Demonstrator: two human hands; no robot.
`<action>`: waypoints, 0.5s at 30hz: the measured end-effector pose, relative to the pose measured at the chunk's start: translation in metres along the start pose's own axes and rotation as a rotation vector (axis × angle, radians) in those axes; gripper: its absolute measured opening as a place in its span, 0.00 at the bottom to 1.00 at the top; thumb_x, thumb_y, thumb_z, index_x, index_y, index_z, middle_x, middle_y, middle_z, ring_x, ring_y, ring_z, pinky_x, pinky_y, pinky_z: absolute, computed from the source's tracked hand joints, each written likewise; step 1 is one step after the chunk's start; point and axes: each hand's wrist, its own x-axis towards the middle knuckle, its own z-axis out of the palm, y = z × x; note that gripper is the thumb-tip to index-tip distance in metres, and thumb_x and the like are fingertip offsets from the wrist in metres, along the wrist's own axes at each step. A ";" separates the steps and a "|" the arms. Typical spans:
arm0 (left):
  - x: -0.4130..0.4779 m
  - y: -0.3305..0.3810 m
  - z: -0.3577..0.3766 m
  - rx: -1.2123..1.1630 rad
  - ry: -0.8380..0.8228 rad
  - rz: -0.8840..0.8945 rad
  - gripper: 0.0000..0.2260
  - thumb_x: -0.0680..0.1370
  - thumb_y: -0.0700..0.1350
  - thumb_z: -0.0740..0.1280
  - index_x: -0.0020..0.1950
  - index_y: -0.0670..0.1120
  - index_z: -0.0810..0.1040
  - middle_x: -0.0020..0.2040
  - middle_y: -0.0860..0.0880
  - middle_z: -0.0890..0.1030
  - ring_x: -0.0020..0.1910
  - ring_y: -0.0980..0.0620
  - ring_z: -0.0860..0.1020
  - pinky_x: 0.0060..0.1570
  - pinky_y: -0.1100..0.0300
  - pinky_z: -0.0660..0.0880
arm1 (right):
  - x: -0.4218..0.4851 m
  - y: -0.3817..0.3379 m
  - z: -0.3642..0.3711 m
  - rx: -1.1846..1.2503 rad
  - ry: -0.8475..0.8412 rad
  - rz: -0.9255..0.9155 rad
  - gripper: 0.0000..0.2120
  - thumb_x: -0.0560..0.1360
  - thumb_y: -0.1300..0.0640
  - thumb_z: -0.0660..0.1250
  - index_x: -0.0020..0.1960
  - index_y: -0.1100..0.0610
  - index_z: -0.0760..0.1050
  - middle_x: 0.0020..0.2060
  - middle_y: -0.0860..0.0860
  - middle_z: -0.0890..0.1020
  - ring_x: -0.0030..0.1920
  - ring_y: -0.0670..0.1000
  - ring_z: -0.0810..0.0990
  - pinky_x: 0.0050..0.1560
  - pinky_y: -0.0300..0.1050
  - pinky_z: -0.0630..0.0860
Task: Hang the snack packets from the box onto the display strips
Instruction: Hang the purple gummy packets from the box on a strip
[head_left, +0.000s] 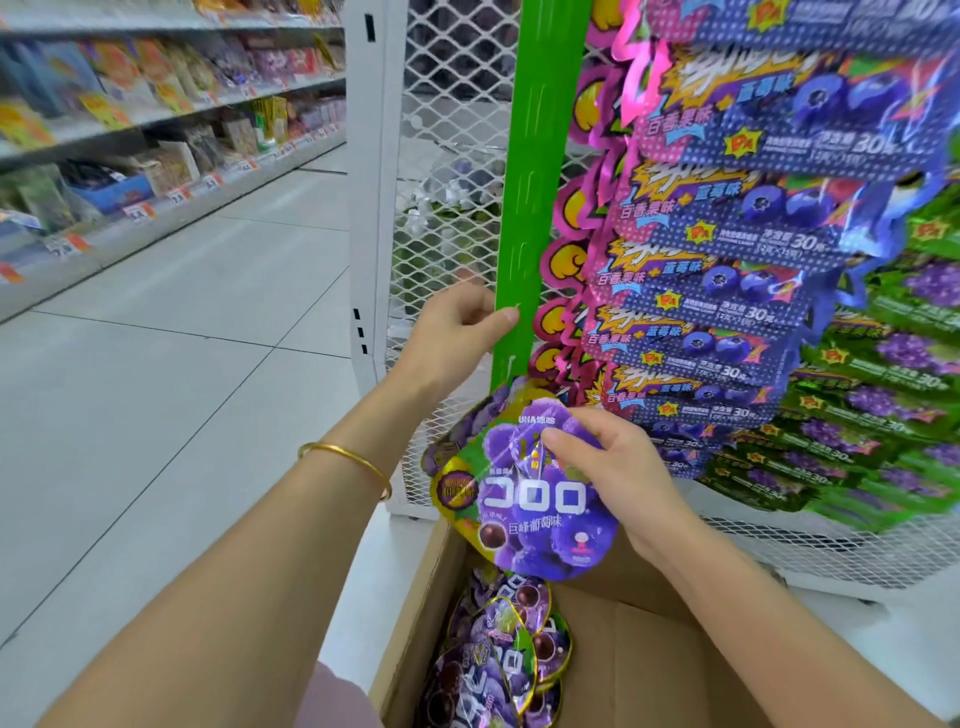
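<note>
A green display strip (535, 182) hangs down the middle of the view against a white mesh rack. My left hand (457, 322) grips the strip's left edge, thumb on its front. Just below, my right hand (608, 462) pinches a purple grape snack packet (540, 519) near its top; the packet's upper edge meets the strip's lower end, where another packet sits behind it. Below stands an open cardboard box (649, 649) with several more purple packets (498, 654) piled in its left side.
Blue and purple packets (727, 260) and green grape packets (883, 405) hang densely on strips to the right. The white mesh rack (447, 156) stands behind. Store shelves (156, 130) line the left across a tiled aisle floor (208, 338).
</note>
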 end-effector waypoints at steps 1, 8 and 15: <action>-0.003 0.001 -0.002 -0.004 -0.008 -0.008 0.13 0.77 0.44 0.65 0.43 0.33 0.73 0.38 0.42 0.71 0.37 0.51 0.69 0.36 0.62 0.67 | 0.002 -0.002 0.003 -0.005 0.010 -0.019 0.05 0.74 0.59 0.68 0.40 0.51 0.79 0.29 0.42 0.77 0.32 0.42 0.74 0.37 0.35 0.71; -0.011 0.008 -0.014 -0.047 -0.032 -0.075 0.12 0.78 0.47 0.63 0.36 0.44 0.76 0.37 0.45 0.75 0.36 0.53 0.72 0.38 0.63 0.68 | 0.013 -0.024 0.013 -0.031 0.037 -0.127 0.17 0.75 0.57 0.66 0.38 0.70 0.69 0.30 0.56 0.65 0.30 0.46 0.64 0.29 0.32 0.64; -0.014 0.010 -0.017 -0.139 -0.026 -0.153 0.11 0.76 0.51 0.66 0.36 0.48 0.80 0.40 0.43 0.81 0.42 0.46 0.79 0.48 0.52 0.74 | 0.034 -0.055 0.020 -0.071 0.205 -0.260 0.23 0.74 0.53 0.67 0.32 0.69 0.66 0.25 0.52 0.63 0.30 0.50 0.63 0.35 0.46 0.62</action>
